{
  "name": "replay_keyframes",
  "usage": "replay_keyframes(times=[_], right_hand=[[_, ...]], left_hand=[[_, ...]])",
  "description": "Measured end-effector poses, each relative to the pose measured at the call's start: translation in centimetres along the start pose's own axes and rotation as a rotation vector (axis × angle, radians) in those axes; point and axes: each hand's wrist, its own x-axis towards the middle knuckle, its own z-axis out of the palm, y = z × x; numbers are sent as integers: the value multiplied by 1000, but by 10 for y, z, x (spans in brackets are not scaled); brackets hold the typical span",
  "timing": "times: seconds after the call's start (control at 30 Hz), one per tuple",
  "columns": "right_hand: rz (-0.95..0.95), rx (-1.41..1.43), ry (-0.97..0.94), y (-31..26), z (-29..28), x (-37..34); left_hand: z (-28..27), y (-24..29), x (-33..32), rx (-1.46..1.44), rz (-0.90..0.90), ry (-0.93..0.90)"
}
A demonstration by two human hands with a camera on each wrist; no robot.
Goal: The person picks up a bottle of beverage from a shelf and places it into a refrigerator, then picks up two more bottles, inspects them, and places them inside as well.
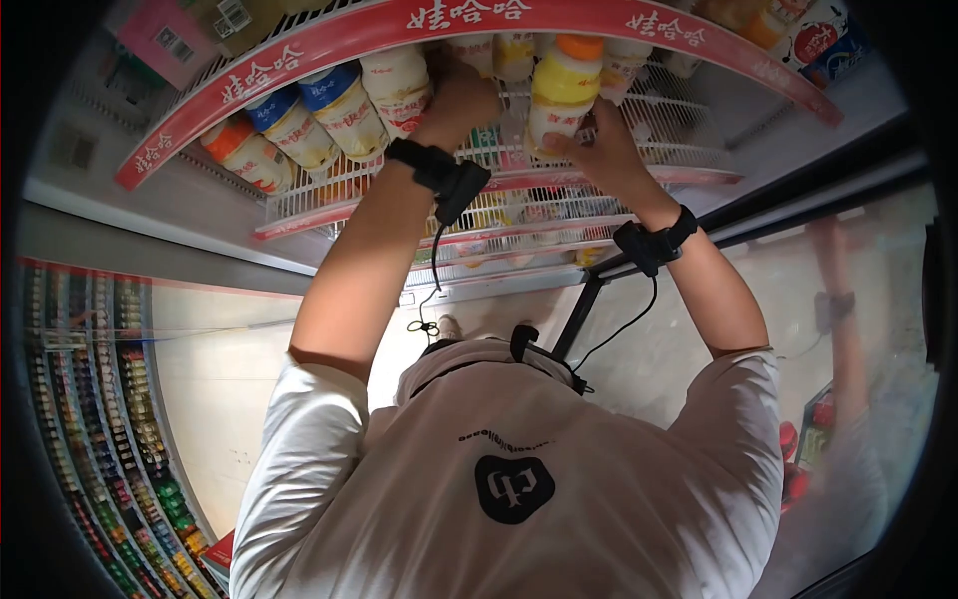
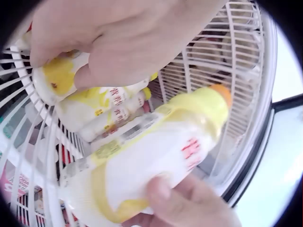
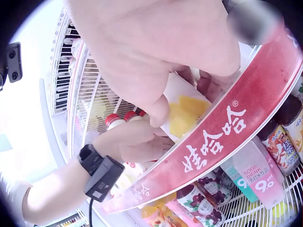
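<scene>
In the head view my right hand grips a white and yellow bottle with an orange cap, held tilted in front of the shelf. The left wrist view shows that bottle large, the right thumb and fingers round its lower side. My left hand reaches in among the shelf bottles. Seen from its wrist, the left hand has thumb and fingers round a white bottle with a yellow picture. From the right wrist, the right hand covers part of its bottle.
A red shelf strip curves across the front of the bottles. White bottles with blue caps stand left of my left hand. Wire shelves continue lower down. A glass door is at the right, shelves of goods far left.
</scene>
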Motion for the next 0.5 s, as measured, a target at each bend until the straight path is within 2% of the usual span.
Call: replay_keyframes(times=[0.07, 0.1, 0.17, 0.2, 0.27, 0.3, 0.37, 0.4, 0.47, 0.5], right_hand=[[-14, 39, -8, -10, -3, -1], [-36, 71, -24, -13, -4, -1], [-29, 31, 0, -9, -3, -2], [-26, -13, 15, -9, -3, -1], [-8, 25, 3, -16, -5, -2], [13, 65, -12, -21, -6, -2], [24, 24, -10, -24, -7, -1], [35, -15, -12, -25, -8, -2], [50, -12, -17, -29, -8, -1], [60, -6, -21, -29, -7, -1]], left_hand=[[-12, 1, -14, -526, -71, 76], [-15, 4, -17, -520, -65, 69], [-21, 8, -21, -878, -206, -31], [-20, 9, -22, -878, -204, -30], [-16, 11, -21, -1388, -308, 64], [-13, 9, -18, -1389, -305, 62], [-7, 2, -8, -1660, -366, 50], [1, -4, -2, -1662, -368, 46], [18, -16, 9, -1754, -223, 76], [23, -19, 11, -1757, -229, 74]])
